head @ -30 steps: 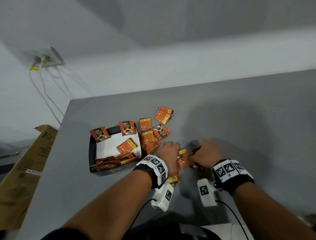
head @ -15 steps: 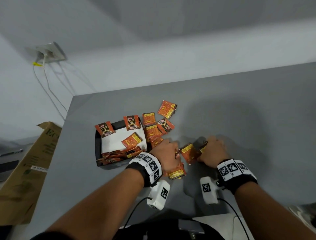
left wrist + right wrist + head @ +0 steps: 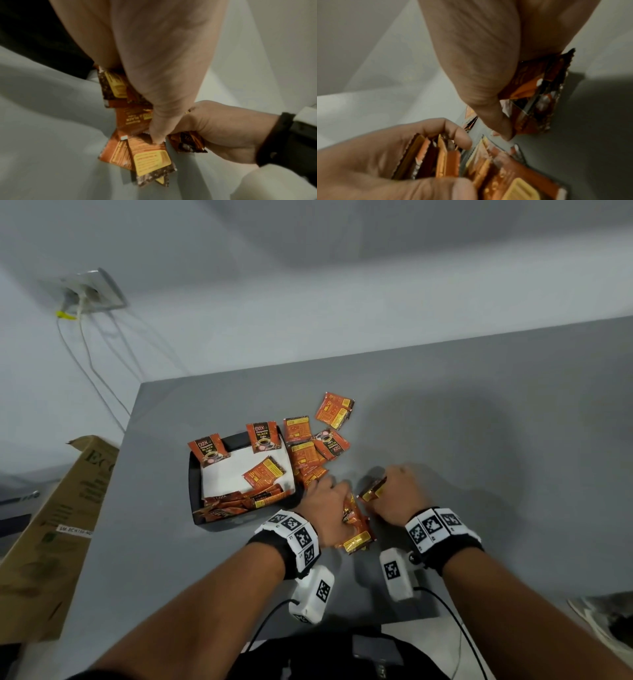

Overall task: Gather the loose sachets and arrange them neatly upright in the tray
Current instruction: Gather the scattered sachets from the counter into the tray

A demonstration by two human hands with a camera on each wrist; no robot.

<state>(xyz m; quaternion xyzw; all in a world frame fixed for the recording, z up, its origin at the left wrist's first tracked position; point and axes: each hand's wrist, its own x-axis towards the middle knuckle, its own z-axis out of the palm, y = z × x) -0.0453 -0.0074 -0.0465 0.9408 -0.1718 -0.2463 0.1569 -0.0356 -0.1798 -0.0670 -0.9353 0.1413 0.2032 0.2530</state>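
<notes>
Orange-brown coffee sachets are the task objects. My left hand (image 3: 327, 501) grips a bundle of several sachets (image 3: 356, 530) on edge, just right of the black tray (image 3: 194, 491); the thumb (image 3: 159, 129) presses on the bundle (image 3: 147, 155). My right hand (image 3: 394, 494), close beside it, pinches a few sachets (image 3: 373, 491) with thumb and fingers (image 3: 501, 121) curled round them (image 3: 536, 101). In the tray, two sachets (image 3: 207, 450) lean against the back wall, one (image 3: 263, 475) lies flat and several (image 3: 239, 503) lie along the front.
More loose sachets (image 3: 334, 414) lie scattered on the grey table (image 3: 479, 440) just right of the tray's back corner. A cardboard box (image 3: 58, 525) stands beyond the table's left edge. A wall socket (image 3: 92, 292) with cables hangs behind.
Both hands stayed close together right of the tray. The sachet held up between them half a second ago is gone from there, and the left hand's bundle now sticks out toward me.
</notes>
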